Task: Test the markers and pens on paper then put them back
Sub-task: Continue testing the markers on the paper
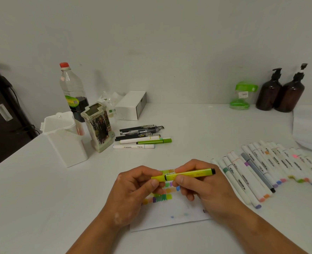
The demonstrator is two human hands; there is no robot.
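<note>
Two bare forearms reach in from the bottom edge. The left hand [133, 187] and right hand [201, 186] meet above a sheet of white paper [169, 219] lying flat on the matte white table [41, 208]. Between them, level above the paper, is a yellow-green highlighter [190, 173], a smooth plastic barrel with a black end plug. The left grip pinches its cap [158, 177] between thumb and curled fingers; the right grip is curled round the barrel just past the seam. Whether the cap is fully seated cannot be told.

Under the hands the paper carries small blocks of colour swatches [158, 197], partly hidden by the fingers. To the right, a row of white-bodied markers [261, 169] with coloured ends lies side by side. Further back are a loose pile of pens [140, 136], a white plastic holder [65, 138] and a square glazed ceramic holder [98, 127] scribbled with black. By the wall stand a clear bottle [72, 90] with a red cap, a white box [131, 105] and two amber pump bottles [279, 92].
</note>
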